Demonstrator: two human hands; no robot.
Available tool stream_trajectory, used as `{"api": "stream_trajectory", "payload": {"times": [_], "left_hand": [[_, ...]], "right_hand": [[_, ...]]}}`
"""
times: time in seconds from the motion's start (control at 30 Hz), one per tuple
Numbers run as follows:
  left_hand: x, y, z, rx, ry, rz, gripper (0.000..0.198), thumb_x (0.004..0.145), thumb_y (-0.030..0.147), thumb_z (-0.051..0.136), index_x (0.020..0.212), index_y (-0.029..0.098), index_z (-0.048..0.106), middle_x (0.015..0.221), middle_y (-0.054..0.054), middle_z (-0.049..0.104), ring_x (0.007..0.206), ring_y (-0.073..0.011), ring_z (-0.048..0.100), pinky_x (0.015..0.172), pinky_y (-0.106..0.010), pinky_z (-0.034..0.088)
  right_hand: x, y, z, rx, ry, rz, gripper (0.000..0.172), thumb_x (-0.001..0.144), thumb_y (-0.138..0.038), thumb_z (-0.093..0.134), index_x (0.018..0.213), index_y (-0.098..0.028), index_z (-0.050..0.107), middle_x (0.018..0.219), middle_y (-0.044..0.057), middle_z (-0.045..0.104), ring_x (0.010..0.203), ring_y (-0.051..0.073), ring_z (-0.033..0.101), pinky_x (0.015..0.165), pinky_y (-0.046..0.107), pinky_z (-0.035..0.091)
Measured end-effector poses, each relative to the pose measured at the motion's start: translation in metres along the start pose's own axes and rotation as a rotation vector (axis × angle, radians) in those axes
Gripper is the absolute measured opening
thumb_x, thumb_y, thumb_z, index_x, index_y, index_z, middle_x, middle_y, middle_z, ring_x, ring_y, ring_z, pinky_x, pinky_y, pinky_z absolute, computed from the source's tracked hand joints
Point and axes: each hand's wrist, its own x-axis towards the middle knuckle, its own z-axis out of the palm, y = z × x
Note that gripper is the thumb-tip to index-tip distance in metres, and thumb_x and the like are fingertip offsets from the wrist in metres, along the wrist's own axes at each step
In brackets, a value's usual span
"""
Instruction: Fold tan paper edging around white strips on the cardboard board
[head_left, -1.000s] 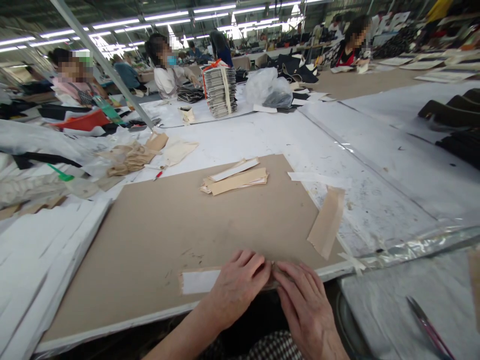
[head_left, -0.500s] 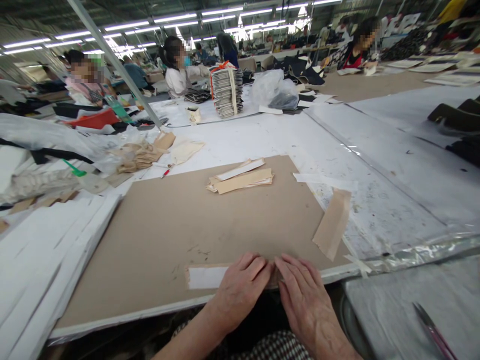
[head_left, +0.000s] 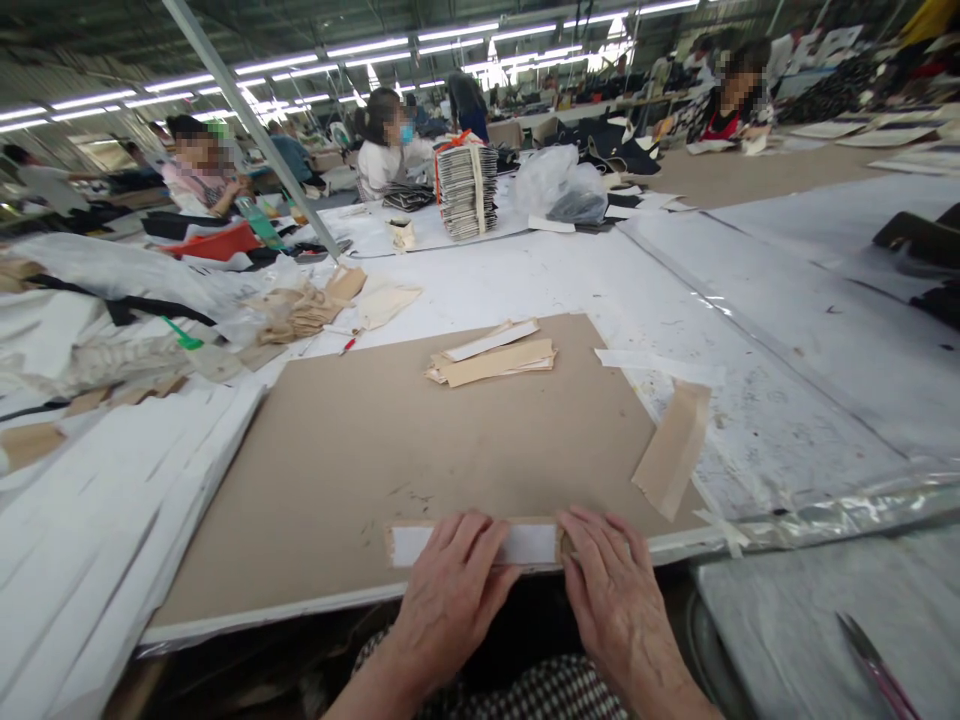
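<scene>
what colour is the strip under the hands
White strip edged in tan, best in the head view.

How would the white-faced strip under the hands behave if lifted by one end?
Probably floppy: the strip is long, narrow and lies thin and flat on the brown board, so it would likely droop. Likely very light and easy to slide; the left hand and right hand both press on it. Being flat, it should not roll.
</scene>
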Motion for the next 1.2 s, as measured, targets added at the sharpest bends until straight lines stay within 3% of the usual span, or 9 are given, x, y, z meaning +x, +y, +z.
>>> {"api": "stream_trajectory", "payload": {"times": [0.13,0.37,0.5,0.67,0.73,0.83,0.9,1.03,1.2], "left_hand": [[0.009,0.016,0.01,0.002,-0.05,0.063,0.062,0.086,0.036,0.069,0.14,0.019,0.042,0.141,-0.012,0.052,0.127,-0.0313,0.046,0.103,-0.051,0.044],[0.012,0.023,0.019,-0.093,0.004,0.055,0.032,0.087,0.021,0.067,0.119,0.021,0.061,0.105,-0.005,0.068,0.094,-0.0231,0.059,0.083,-0.04,0.052],[0.006,0.032,0.003,-0.387,0.083,-0.05,0.013,0.092,0.022,0.06,0.102,0.022,0.069,0.09,-0.003,0.068,0.086,-0.0195,0.06,0.076,-0.031,0.051],[-0.009,0.059,-0.032,-0.86,0.109,-0.305,0.029,0.098,0.037,0.048,0.098,0.019,0.071,0.088,-0.003,0.069,0.08,-0.0159,0.06,0.072,-0.023,0.049],[-0.016,0.069,-0.043,-0.968,0.142,-0.377,0.033,0.096,0.042,0.05,0.091,0.017,0.071,0.08,-0.002,0.067,0.074,-0.0147,0.058,0.067,-0.022,0.047],[-0.029,0.081,-0.055,-1.065,0.224,-0.418,0.034,0.092,0.045,0.057,0.087,0.015,0.07,0.077,-0.002,0.066,0.072,-0.0149,0.057,0.064,-0.021,0.047],[-0.037,0.085,-0.064,-1.111,0.248,-0.404,0.032,0.091,0.045,0.058,0.094,0.016,0.071,0.083,-0.004,0.07,0.076,-0.0165,0.06,0.067,-0.022,0.049],[-0.051,0.087,-0.081,-1.054,0.331,-0.269,0.024,0.09,0.037,0.062,0.106,0.021,0.069,0.094,-0.005,0.073,0.085,-0.0182,0.065,0.075,-0.024,0.052],[-0.061,0.087,-0.095,-0.812,0.403,-0.094,0.014,0.093,0.025,0.056,0.09,0.02,0.069,0.082,-0.002,0.069,0.073,-0.0135,0.061,0.071,-0.022,0.049]], "right_hand": [[-0.006,0.007,0.004,0.176,0.057,0.133,0.039,0.093,-0.015,0.046,0.132,-0.017,0.047,0.118,0.008,0.067,0.112,0.022,0.06,0.104,0.048,0.04],[-0.011,0.009,-0.002,0.378,0.098,0.296,0.039,0.091,-0.017,0.045,0.13,-0.019,0.051,0.122,0.01,0.064,0.117,0.022,0.058,0.1,0.045,0.051],[-0.012,-0.001,-0.016,0.441,0.101,0.34,0.036,0.093,-0.025,0.05,0.129,-0.02,0.053,0.125,0.011,0.063,0.114,0.023,0.062,0.098,0.044,0.053],[-0.005,-0.031,-0.05,0.98,0.027,0.491,0.03,0.091,-0.039,0.061,0.115,-0.022,0.063,0.111,0.009,0.071,0.098,0.021,0.069,0.085,0.032,0.059],[-0.001,-0.044,-0.061,1.083,0.056,0.508,0.025,0.088,-0.039,0.065,0.107,-0.022,0.067,0.102,0.007,0.073,0.093,0.021,0.07,0.081,0.029,0.059],[0.003,-0.063,-0.072,1.087,0.152,0.505,0.019,0.084,-0.037,0.07,0.097,-0.023,0.07,0.094,0.004,0.074,0.084,0.019,0.071,0.075,0.025,0.059],[0.003,-0.074,-0.078,1.06,0.192,0.501,0.019,0.083,-0.037,0.071,0.097,-0.024,0.071,0.093,0.003,0.073,0.084,0.019,0.07,0.075,0.024,0.058],[0.002,-0.088,-0.09,0.957,0.13,0.389,0.016,0.087,-0.035,0.067,0.097,-0.024,0.071,0.087,0.001,0.072,0.083,0.017,0.07,0.075,0.022,0.057],[0.003,-0.096,-0.105,0.782,0.073,0.157,0.017,0.088,-0.027,0.065,0.105,-0.025,0.069,0.088,0.0,0.074,0.08,0.016,0.071,0.073,0.02,0.058]]}}
